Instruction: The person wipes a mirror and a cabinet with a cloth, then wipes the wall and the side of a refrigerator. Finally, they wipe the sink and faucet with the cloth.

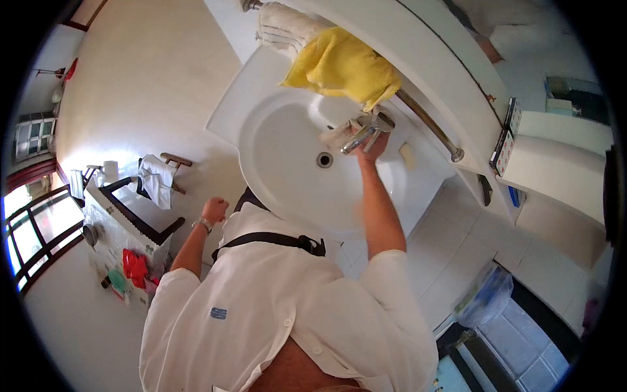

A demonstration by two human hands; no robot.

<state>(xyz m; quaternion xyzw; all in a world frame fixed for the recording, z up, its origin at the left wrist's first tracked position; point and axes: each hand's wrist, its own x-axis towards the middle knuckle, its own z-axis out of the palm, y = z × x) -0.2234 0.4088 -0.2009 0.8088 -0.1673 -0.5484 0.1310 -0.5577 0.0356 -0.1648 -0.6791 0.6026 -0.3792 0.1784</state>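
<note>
My right hand (372,149) is at the chrome faucet (358,140) on the white washbasin (274,186), partly hidden behind the spout and lever. A pale beige cloth (336,136) bunches around the faucet's base and side, and my right fingers seem closed on it; the faucet covers part of the grip. My left hand (215,210) hangs beside the basin's left edge, fingers curled into a loose fist with nothing visible in it. A yellow towel (343,65) drapes over the rail just above the faucet. A bar of soap (407,157) lies on the basin's right rim.
A white striped towel (287,27) hangs from the metal rail (431,125) along the cabinet above the basin. To the left stand a wooden stool with a white cloth (157,181) and a table (124,222) carrying a red bag (134,267). A clear plastic bag (486,297) sits lower right.
</note>
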